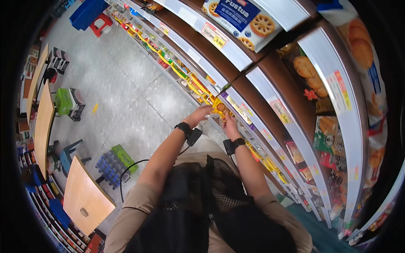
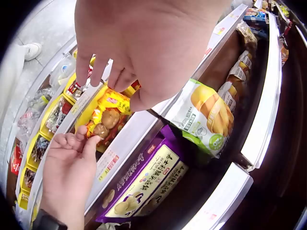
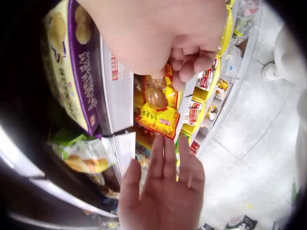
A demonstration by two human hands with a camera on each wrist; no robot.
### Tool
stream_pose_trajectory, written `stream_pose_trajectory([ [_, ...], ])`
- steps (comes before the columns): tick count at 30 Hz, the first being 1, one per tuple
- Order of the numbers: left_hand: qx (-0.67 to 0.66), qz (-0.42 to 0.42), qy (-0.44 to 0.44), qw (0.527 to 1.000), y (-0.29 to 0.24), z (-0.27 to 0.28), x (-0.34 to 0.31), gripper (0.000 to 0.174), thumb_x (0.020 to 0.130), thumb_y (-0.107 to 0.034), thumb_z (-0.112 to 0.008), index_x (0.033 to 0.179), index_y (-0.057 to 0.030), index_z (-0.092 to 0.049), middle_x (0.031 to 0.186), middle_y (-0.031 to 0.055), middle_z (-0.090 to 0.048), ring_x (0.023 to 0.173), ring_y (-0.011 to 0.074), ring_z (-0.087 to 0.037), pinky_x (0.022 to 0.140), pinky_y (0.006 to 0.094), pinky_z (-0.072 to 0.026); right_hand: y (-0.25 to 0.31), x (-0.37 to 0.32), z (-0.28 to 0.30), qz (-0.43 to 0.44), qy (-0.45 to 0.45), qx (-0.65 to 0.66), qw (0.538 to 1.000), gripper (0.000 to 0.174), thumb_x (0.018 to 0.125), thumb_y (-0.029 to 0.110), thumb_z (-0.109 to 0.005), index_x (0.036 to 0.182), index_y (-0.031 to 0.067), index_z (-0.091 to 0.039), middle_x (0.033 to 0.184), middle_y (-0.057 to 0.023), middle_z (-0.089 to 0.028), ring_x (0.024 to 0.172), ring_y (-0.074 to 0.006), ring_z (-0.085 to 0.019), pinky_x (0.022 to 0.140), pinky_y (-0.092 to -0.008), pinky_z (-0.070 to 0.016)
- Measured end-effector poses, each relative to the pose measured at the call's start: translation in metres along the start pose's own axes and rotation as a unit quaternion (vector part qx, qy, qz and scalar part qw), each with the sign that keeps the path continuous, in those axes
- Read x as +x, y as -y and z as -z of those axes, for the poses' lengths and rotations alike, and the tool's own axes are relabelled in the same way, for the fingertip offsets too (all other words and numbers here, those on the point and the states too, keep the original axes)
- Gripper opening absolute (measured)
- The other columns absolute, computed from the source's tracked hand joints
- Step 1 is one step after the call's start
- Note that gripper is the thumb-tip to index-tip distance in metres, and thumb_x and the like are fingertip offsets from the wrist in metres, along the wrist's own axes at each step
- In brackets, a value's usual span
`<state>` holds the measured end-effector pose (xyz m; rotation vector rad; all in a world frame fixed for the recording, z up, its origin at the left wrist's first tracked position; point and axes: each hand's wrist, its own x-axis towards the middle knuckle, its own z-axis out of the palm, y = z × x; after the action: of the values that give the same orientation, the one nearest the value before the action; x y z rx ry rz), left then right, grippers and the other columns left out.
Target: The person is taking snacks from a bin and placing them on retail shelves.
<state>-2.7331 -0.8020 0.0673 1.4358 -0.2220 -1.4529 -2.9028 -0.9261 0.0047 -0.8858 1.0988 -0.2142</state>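
A yellow-and-red snack packet [image 3: 162,119] with a clear window showing brown roundish pieces is at the front of the low shelf. My right hand [image 2: 69,165] pinches one end of it between thumb and curled fingers. My left hand [image 3: 163,196] is at the opposite end, its fingers extended and fingertips right at the packet's printed edge. In the head view, the left hand [image 1: 200,116] and the right hand [image 1: 230,126] flank the packet [image 1: 219,108]. Beside it on the shelf above is a purple biscuit box [image 2: 148,179].
Shelves of packaged snacks curve along the right, with white price rails [image 1: 228,50]. Yellow bins [image 2: 50,117] of small packets line the low shelf. A green-and-white snack bag [image 2: 204,117] stands near the purple box. Wooden tables [image 1: 86,196] and bottle packs [image 1: 112,168] stand on the left.
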Motion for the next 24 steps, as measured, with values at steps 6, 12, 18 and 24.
stream_pose_trajectory([
  [6,0.228,-0.049,-0.122,0.965,0.075,0.118,0.007,0.042,0.088,-0.033,-0.057,0.111,0.0007,-0.066,0.105,0.0173,-0.069,0.097,0.0282,-0.065,0.087,0.0367,-0.0492,-0.024,0.065,0.007,-0.007,-0.024,0.087,0.996,0.014,0.090,0.004,-0.057,0.103,0.0073,-0.062,0.088,-0.0054,-0.067,0.060,-0.0107,-0.056,0.054,-0.0245,-0.0466],
  [12,-0.025,0.082,-0.336,0.938,0.203,0.285,-0.123,0.029,0.088,-0.021,-0.057,0.103,0.0015,-0.064,0.080,0.0078,-0.066,0.067,0.0159,-0.061,0.059,0.0292,-0.0495,-0.021,0.059,-0.022,0.037,-0.200,-0.040,0.978,0.010,0.085,0.008,-0.061,0.094,0.0027,-0.063,0.075,-0.0046,-0.062,0.049,-0.0118,-0.051,0.045,-0.0241,-0.0421],
  [18,-0.402,-0.006,-0.176,0.898,0.393,0.402,-0.274,0.012,0.088,-0.013,-0.047,0.089,-0.0148,-0.059,0.084,0.0035,-0.062,0.069,0.0183,-0.062,0.050,0.0345,-0.0467,-0.024,0.079,-0.051,-0.001,-0.275,-0.128,0.953,0.013,0.079,0.013,-0.058,0.091,0.0082,-0.056,0.067,-0.0043,-0.052,0.043,-0.0137,-0.047,0.034,-0.0276,-0.0353],
  [24,-0.326,0.164,-0.509,0.780,0.374,0.444,-0.301,0.038,0.090,-0.012,-0.046,0.118,0.0134,-0.048,0.112,0.0248,-0.059,0.091,0.0382,-0.067,0.069,0.0472,-0.0598,-0.013,0.109,-0.082,0.000,-0.137,-0.448,0.883,0.019,0.084,0.027,-0.058,0.088,0.0088,-0.061,0.068,-0.0092,-0.057,0.053,-0.0218,-0.055,0.044,-0.0350,-0.0427],
])
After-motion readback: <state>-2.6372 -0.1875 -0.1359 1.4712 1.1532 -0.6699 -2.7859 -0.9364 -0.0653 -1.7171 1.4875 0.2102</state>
